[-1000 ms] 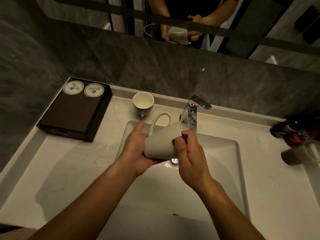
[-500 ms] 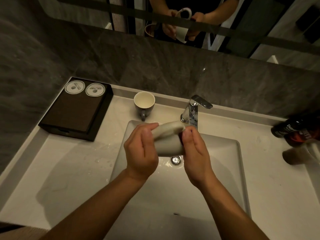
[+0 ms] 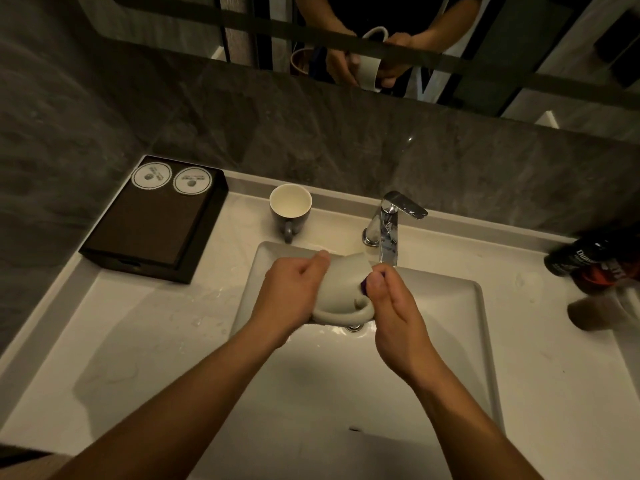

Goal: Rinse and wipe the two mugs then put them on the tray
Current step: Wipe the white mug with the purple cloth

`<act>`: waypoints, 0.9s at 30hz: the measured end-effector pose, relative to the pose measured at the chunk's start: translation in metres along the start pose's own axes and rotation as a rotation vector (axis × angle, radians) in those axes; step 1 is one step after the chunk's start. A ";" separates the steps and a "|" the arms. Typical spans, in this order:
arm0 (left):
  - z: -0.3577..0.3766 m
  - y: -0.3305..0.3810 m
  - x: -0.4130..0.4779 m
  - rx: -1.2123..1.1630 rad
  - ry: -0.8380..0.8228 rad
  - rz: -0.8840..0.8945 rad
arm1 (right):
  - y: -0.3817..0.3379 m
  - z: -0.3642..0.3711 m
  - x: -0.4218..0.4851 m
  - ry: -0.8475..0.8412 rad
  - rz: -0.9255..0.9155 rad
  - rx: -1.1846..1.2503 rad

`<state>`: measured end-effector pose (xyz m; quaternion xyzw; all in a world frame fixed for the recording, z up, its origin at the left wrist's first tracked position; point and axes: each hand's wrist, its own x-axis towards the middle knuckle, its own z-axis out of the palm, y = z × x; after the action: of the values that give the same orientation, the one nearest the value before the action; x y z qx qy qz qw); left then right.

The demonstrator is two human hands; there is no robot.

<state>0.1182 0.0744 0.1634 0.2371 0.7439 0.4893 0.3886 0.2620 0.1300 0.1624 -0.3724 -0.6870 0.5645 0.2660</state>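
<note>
— While the pale mug [image 3: 341, 289] lies on its side above the sink [image 3: 346, 403], which hand carries it?

— The left hand [image 3: 289, 292]. Its fingers are curled round the base end, and the handle loop faces the person along the near side.

— And the right hand [image 3: 398, 320]?

— It meets the mug's open end. Its thumb and forefinger pinch a small purple piece [image 3: 364, 283] against the rim; whether that is cloth or sponge I cannot tell.

— Is the mug under the tap [image 3: 391, 230]?

— Just in front of the chrome spout, close to it. I cannot tell whether water runs.

— Where is the second mug [image 3: 290, 206]?

— Upright on the white surface [image 3: 138, 341] behind the sink's far left corner, dark outside, cream inside, handle toward the basin.

— The tray [image 3: 152, 233]?

— Dark, at the far left corner of the surface, apart from both mugs. Two round paper coasters [image 3: 151, 176] lie side by side at its far edge.

— Anything else?

— Droplets on the surface between tray and sink, a blurred dark bottle [image 3: 575, 259] at the right edge, and a mirror [image 3: 485, 46] above that reflects the hands and the mug.
</note>
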 end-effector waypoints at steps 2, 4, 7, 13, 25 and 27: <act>0.002 -0.023 -0.002 0.300 0.163 0.516 | -0.002 -0.005 0.007 -0.025 0.039 0.061; 0.002 -0.039 0.004 0.569 0.202 0.973 | -0.004 -0.011 0.013 -0.052 0.128 0.206; 0.003 -0.044 0.006 0.608 0.161 1.111 | -0.006 -0.015 0.017 -0.073 0.180 0.271; -0.011 -0.010 0.019 0.257 -0.545 0.149 | -0.012 -0.023 0.017 -0.226 0.071 0.024; 0.001 -0.059 0.006 -0.292 -0.399 -0.076 | -0.014 -0.040 0.042 0.055 0.221 0.198; 0.005 -0.052 0.004 -0.413 -0.318 -0.202 | -0.022 -0.042 0.045 0.138 0.195 0.257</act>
<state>0.1218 0.0590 0.1139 0.1512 0.5780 0.5461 0.5873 0.2639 0.1886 0.1907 -0.4380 -0.5501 0.6438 0.3018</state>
